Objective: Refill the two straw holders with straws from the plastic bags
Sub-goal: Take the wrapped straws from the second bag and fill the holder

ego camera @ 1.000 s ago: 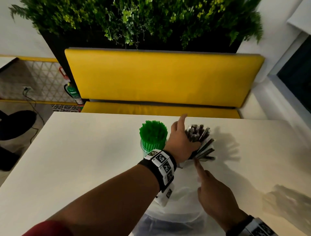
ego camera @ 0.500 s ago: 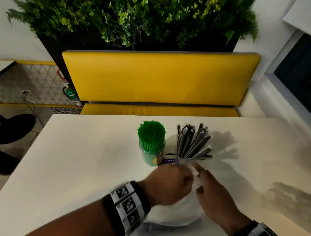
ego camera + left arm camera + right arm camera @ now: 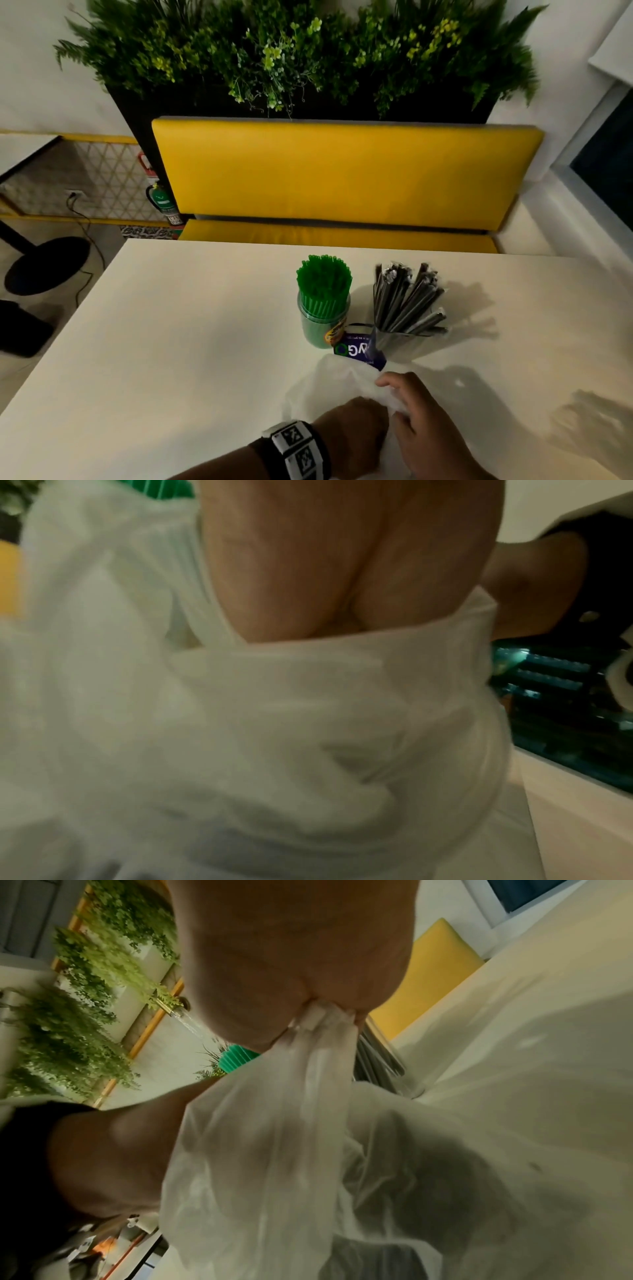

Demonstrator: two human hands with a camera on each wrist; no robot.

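A green holder (image 3: 322, 325) packed with green straws (image 3: 323, 277) stands mid-table. Right of it a clear glass holder (image 3: 397, 342) carries black wrapped straws (image 3: 407, 298) that fan out to the right. A white see-through plastic bag (image 3: 325, 387) lies crumpled in front of both holders, with a purple label (image 3: 359, 349) at its far end. My left hand (image 3: 352, 435) is curled on the bag, and the film hides its fingers in the left wrist view (image 3: 308, 696). My right hand (image 3: 421, 414) pinches a bunched fold of the bag (image 3: 325, 1031).
The white table (image 3: 171, 342) ends at a yellow bench seat and backrest (image 3: 342, 171), with a planter of greenery (image 3: 308, 51) behind. A round black table base (image 3: 48, 263) stands on the floor at the left.
My left hand left the black straws and drew back toward me onto the bag. My right hand also pulled back a little, and both now hold the bag.
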